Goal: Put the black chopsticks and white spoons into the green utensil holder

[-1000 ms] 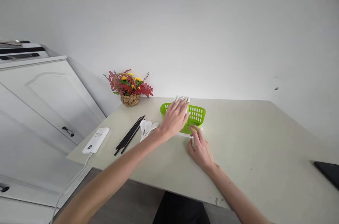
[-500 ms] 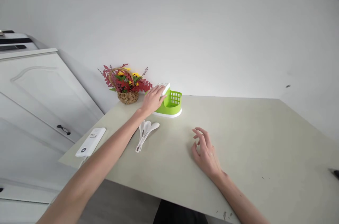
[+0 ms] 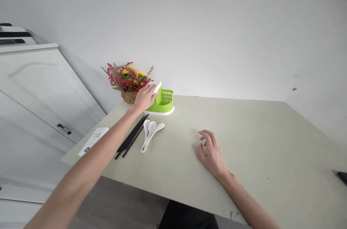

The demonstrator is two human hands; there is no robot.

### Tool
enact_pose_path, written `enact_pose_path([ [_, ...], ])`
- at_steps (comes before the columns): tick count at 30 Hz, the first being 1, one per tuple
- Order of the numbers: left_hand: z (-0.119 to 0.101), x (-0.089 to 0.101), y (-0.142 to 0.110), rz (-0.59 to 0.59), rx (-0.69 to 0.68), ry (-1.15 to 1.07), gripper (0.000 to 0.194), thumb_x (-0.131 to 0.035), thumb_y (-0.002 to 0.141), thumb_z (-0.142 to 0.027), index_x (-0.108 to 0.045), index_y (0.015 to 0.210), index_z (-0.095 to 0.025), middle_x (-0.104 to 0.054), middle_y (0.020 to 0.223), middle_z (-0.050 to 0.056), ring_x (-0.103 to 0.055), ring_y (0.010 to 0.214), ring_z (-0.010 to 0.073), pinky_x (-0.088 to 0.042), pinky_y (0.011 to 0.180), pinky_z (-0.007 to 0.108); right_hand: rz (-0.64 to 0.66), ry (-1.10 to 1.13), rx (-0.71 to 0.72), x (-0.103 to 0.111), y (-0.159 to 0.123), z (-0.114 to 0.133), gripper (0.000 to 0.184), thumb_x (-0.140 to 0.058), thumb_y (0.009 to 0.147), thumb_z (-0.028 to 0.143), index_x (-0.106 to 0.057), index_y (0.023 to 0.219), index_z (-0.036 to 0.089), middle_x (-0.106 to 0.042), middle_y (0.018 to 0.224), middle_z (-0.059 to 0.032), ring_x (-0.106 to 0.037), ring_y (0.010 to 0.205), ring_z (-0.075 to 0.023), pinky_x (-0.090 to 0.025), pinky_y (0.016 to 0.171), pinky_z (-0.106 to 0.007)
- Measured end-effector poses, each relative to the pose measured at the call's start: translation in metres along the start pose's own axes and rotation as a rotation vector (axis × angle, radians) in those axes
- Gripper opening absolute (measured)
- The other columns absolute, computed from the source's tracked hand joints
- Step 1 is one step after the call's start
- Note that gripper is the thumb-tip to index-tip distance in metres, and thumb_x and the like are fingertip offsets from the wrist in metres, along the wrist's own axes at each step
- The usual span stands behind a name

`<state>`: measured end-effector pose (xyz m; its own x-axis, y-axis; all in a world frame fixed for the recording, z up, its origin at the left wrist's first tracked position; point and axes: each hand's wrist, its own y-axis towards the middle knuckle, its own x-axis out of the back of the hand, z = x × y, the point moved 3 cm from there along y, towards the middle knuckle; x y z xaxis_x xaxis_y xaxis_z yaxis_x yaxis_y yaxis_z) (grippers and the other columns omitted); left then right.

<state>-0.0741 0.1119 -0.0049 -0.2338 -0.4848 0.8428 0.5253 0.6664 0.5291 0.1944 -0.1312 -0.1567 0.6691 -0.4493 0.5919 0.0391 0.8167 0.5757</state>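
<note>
A green utensil holder with slotted sides, a white base and a white top stands upright near the wall, beside the flower basket. My left hand grips its white top from above, fingers laid over it and thumb at the near side; the hand hides the holder's left part. My right hand rests on the tabletop, fingers loosely curled and apart, holding nothing. Between the hands, nearer the left forearm, lie a few white spoons with handles together. Several black chopsticks lie left of the spoons.
A wicker basket with red leaves and yellow flowers stands at the back left. A white power bank lies at the left edge, partly behind my forearm. White cabinets flank the table. Something black sits at the far right.
The utensil holder has moved left and back with my left hand on it, up to the flower basket. My right hand has left the holder and come to rest on the table.
</note>
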Motion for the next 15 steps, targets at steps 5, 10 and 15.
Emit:
enact_pose_path([
  [5, 0.007, 0.006, -0.006, 0.053, -0.013, 0.000, 0.052, -0.042, 0.106, -0.039, -0.046, 0.153, -0.017, -0.051, 0.156, 0.012, -0.043, 0.147, 0.0301, -0.034, 0.120, 0.046, 0.010, -0.005, 0.001, -0.002, -0.002, -0.002, 0.038, -0.040, 0.098, 0.019, -0.045, 0.136, 0.024, -0.054, 0.132, -0.0143, -0.068, 0.095, -0.0201, -0.057, 0.064, -0.033],
  [10, 0.000, 0.020, -0.020, 0.020, -0.051, -0.082, 0.050, -0.043, 0.105, -0.039, -0.049, 0.150, -0.018, -0.051, 0.156, 0.012, -0.041, 0.148, 0.0277, -0.031, 0.124, 0.045, 0.016, -0.003, 0.012, -0.002, -0.003, -0.003, 0.037, -0.039, 0.099, 0.021, -0.046, 0.135, 0.024, -0.054, 0.131, -0.0150, -0.068, 0.096, -0.0211, -0.057, 0.064, -0.033],
  [15, -0.005, 0.043, -0.068, -0.255, 0.143, -0.149, 0.040, -0.041, 0.106, -0.036, -0.051, 0.140, -0.019, -0.060, 0.141, 0.013, -0.051, 0.136, 0.0249, -0.037, 0.118, 0.041, 0.013, 0.002, -0.018, -0.002, -0.005, -0.004, 0.035, -0.040, 0.099, 0.024, -0.048, 0.133, 0.025, -0.056, 0.129, -0.0135, -0.068, 0.091, -0.0201, -0.056, 0.064, -0.033],
])
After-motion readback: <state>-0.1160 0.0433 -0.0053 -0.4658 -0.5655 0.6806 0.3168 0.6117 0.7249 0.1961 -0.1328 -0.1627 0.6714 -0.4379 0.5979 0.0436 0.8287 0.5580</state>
